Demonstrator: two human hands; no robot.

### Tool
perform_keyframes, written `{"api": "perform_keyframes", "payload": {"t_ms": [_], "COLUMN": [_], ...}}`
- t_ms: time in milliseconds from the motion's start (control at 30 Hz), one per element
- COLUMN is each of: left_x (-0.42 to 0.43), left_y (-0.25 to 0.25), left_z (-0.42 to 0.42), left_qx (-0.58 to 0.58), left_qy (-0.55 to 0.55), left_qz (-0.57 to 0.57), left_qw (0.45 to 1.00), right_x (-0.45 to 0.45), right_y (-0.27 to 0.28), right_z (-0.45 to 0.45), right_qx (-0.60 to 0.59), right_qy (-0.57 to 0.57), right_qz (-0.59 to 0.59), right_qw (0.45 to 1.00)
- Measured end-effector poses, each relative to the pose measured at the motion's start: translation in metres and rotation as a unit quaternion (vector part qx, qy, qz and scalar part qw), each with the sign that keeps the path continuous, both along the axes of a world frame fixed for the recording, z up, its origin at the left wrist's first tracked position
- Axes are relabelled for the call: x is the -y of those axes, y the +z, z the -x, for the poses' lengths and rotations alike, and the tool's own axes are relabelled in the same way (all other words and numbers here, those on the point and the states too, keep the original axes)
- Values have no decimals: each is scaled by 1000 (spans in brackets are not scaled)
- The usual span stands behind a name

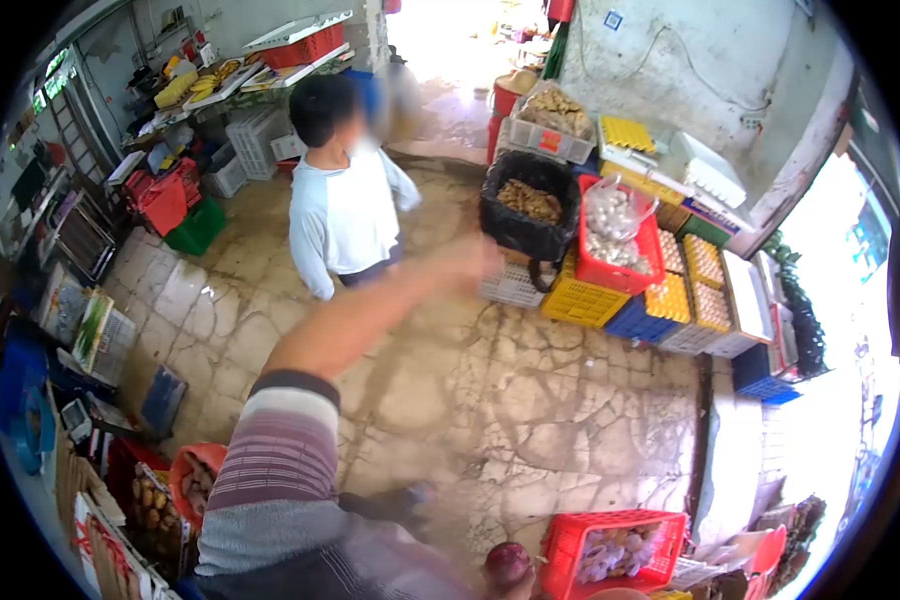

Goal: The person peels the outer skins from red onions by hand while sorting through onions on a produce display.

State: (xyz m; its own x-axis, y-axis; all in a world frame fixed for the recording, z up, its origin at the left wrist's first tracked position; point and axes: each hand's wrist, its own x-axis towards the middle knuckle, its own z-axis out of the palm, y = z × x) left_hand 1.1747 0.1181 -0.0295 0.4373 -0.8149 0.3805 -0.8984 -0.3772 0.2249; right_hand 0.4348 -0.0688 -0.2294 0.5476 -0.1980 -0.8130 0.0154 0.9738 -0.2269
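Observation:
My left arm reaches out across the middle of the view, its striped sleeve pushed up to the elbow. At its end my left hand is smeared by motion, so its fingers cannot be made out; it appears in front of the black-lined bin of brown produce. Low in the view, my right hand is closed on a red onion, with most of the hand cut off by the frame. Just right of it sits a red plastic crate with pale purplish produce inside.
A person in a light top stands beyond my left arm. Stacked crates with egg trays and a red basket of bagged white produce line the right wall. At lower left are a red tub and boxes. The tiled floor is cracked.

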Motion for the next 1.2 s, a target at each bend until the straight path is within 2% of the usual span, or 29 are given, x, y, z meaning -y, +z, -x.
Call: {"api": "perform_keyframes", "payload": {"t_ms": [33,67,100,133,233,267,300,333,367,433,467,500,533,633,667,700,767,833,900,933,967,1000,1033,1067,1100,1133,1200], "left_x": [14,23,33,41,79,77,68,78,90,116,129,140,148,162,166,162,149,143,134,121,107,107,92,85,77,74,80], "left_y": [0,-7,-15,-49,-197,-136,-97,-98,-102,-133,-153,-172,-190,-207,-205,-205,-189,-176,-158,-133,-111,-110,-74,-56,-32,-21,-41], "left_z": [79,139,199,244,362,411,442,457,473,500,509,515,518,532,531,533,536,537,532,527,522,520,509,500,494,484,477], "left_qx": [-75,-379,-622,-652,-602,-686,-774,-781,-787,-783,-779,-747,-710,-705,-709,-729,-764,-753,-724,-710,-776,-805,-788,-803,-831,-800,-793], "left_qy": [-28,-70,-13,-21,-200,-148,-128,-146,-161,-182,-194,-214,-233,-237,-224,-223,-221,-232,-261,-283,-247,-239,-201,-198,-152,-136,-119], "left_qz": [13,-33,-69,-75,-80,-140,-71,-78,-87,-27,3,57,108,142,104,120,153,188,226,239,183,200,180,183,158,105,105], "left_qw": [997,922,780,754,769,698,616,602,589,594,596,627,656,653,660,636,586,586,596,599,550,505,553,532,511,575,588], "right_x": [5,11,16,19,28,38,48,54,39,5,2,1,11,19,13,7,3,11,4,-2,1,2,5,9,6,7,7], "right_y": [4,16,21,21,38,30,24,19,52,131,148,155,139,145,158,175,178,160,173,181,179,188,186,183,199,202,212], "right_z": [-7,-16,-25,-29,-44,-50,-53,-53,-59,-78,-79,-75,-60,-52,-57,-62,-59,-52,-56,-57,-56,-58,-61,-67,-75,-80,-90], "right_qx": [2,-1,-1,6,14,92,115,135,113,60,37,16,45,-62,-77,-91,-97,-82,-92,-107,-97,-111,-95,-91,-86,-88,-97], "right_qy": [-33,-64,-93,-80,-40,-37,-14,11,6,-4,23,48,72,155,157,160,158,151,163,168,173,193,188,187,189,194,200], "right_qz": [19,39,57,115,238,194,237,277,316,392,443,491,493,640,667,692,726,744,753,753,765,752,778,801,805,793,793], "right_qw": [999,997,994,990,970,976,965,951,942,918,896,870,866,750,725,698,663,646,631,627,613,620,591,562,556,570,567]}}
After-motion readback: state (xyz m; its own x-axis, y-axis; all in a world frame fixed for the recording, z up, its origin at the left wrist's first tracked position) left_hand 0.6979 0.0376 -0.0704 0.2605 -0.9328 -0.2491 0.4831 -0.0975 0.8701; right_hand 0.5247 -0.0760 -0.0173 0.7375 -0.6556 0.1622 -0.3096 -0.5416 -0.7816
